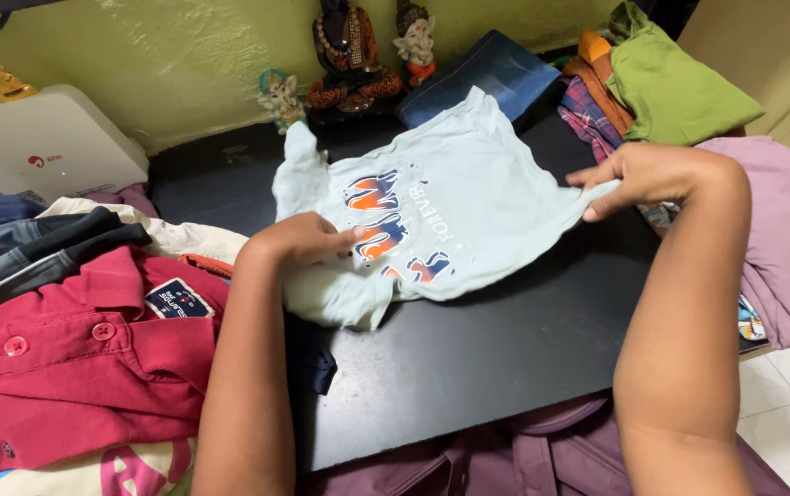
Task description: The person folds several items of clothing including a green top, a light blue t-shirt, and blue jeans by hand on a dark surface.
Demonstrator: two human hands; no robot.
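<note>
- Hands are working in a pair: the left hand point(299, 241) is pinching one edge of a pale blue T-shirt point(468, 207), thumb over curled fingers, and the right hand point(638, 174) is gripping the opposite edge at three o'clock, fingers closed tight on the cloth.
- The one T-shirt is stretching between them just above the middle of the black table point(496, 358); its cotton is looking soft and thin, with an orange and dark blue print across the chest, and one sleeve is pointing toward eleven o'clock.
- The table top is showing smooth, flat and slightly glossy.
- One red polo shirt point(64, 367) is lying crumpled at eight o'clock, showing two round red buttons and a dark square label.
- One dark jacket point(46, 253) is lying in thick folds at nine o'clock.
- Three small figurines point(354, 55) are standing along the wall at twelve o'clock, the middle one dark and the largest.
- One white box point(41, 142) with rounded corners is sitting at ten o'clock.
- One folded pair of jeans point(478, 78) is resting at one o'clock.
- One green garment point(675, 87) is topping a heap of orange and checked cloth at two o'clock.
- One lilac garment point(785, 230) is spreading out at three o'clock, just beside the right wrist.
</note>
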